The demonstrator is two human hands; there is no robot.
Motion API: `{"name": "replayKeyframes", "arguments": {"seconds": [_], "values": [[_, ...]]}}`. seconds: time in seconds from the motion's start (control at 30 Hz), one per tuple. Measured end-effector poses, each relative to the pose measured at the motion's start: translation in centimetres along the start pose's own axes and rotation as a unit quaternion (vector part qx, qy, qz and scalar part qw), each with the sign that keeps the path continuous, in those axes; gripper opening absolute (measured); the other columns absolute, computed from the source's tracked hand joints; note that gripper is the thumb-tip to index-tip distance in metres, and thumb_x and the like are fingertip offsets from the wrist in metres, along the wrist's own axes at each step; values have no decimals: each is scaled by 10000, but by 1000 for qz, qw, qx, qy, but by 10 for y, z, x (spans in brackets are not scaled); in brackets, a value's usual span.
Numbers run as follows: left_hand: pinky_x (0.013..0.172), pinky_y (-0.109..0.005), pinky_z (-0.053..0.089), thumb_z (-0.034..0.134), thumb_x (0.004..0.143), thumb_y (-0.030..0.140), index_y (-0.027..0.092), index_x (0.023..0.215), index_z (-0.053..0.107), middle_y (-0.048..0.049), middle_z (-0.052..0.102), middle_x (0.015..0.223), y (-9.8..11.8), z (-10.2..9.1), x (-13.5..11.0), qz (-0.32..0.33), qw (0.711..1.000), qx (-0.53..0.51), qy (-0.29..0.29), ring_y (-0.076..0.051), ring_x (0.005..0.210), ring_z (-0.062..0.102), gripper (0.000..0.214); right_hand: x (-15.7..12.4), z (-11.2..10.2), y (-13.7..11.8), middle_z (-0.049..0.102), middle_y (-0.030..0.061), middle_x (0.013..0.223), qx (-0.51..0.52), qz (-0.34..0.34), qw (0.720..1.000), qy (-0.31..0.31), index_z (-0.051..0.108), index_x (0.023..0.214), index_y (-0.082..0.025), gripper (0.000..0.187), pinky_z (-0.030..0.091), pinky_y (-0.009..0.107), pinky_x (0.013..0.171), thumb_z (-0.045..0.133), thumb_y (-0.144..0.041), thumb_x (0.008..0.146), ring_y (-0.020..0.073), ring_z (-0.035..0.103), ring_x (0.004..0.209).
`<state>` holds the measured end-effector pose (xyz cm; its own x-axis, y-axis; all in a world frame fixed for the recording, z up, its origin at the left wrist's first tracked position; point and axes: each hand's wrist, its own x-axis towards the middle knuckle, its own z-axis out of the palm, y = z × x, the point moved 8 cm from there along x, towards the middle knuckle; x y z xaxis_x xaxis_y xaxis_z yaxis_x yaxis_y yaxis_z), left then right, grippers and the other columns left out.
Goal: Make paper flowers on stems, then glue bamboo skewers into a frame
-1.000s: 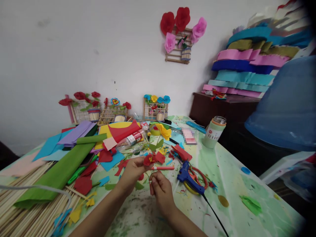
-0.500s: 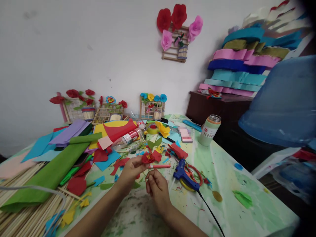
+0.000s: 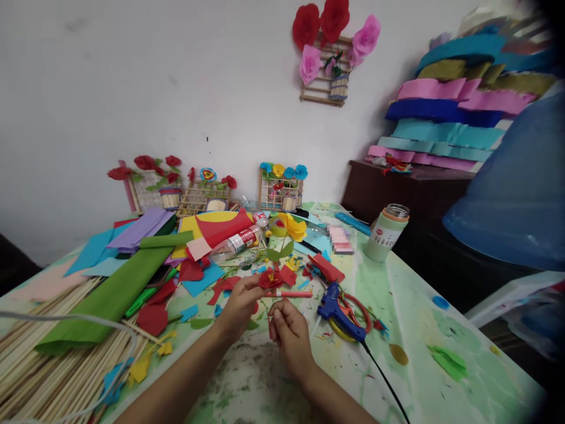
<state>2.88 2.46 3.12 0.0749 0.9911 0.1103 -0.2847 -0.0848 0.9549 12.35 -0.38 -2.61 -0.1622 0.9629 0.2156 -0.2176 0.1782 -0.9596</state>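
My left hand pinches a red paper flower with a yellow centre, just below its petals. Close by on the right, my right hand is closed, thumb against fingertips. A small piece of red paper shows at its fingers; a thin stem between the two hands is hard to make out. Just beyond the hands lies a red-and-white pen-like stick. A blue glue gun rests to the right of my right hand, with red-handled scissors partly beneath it.
Green crepe paper and many thin wooden sticks cover the left side. Behind are a plastic bottle, a yellow paper flower and a jar. The glue gun's black cord runs to the front edge.
The view has turned slightly left, so everything sits further right. Both hands stay close together, the left one still holding the flower. A bit of red paper now shows more clearly at my right fingers.
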Motion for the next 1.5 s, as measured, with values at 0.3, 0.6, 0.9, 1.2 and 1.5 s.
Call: {"name": "replayKeyframes", "arguments": {"seconds": [0.3,0.6,0.9,1.2,1.5], "values": [[644,-244,414,725,644,312,169,706,731,-34,670,756,6,2,2,46,992,113,-19,-166,717,550,156,3,-1,4,406,-74,471,36,37,999,17,465,727,-194,349,230,203,413,521,-530,801,76,308,413],[595,-244,404,694,676,361,175,721,733,-52,615,742,15,6,-2,71,982,163,-59,-185,728,534,195,2,-5,-5,448,-57,514,16,13,999,33,439,682,-198,340,278,212,443,508,-499,824,78,343,436],[590,-278,378,655,704,379,166,486,612,-1,453,458,13,-6,-3,80,984,147,-70,-157,552,465,308,0,-3,-19,455,-31,559,-109,-67,992,0,457,622,-198,316,331,240,553,439,-360,893,112,419,545],[716,-301,433,674,692,371,171,641,709,-54,629,716,22,3,2,80,974,200,-71,-193,723,548,209,3,-10,-13,458,-56,511,5,1,999,44,475,704,-191,295,296,208,438,495,-450,845,78,370,431],[647,-256,443,686,694,345,161,686,681,-42,641,705,3,-11,15,50,968,231,-84,-164,671,570,184,7,-7,-10,471,-60,501,5,34,999,30,485,720,-191,310,304,207,421,520,-488,805,76,374,408]]}}
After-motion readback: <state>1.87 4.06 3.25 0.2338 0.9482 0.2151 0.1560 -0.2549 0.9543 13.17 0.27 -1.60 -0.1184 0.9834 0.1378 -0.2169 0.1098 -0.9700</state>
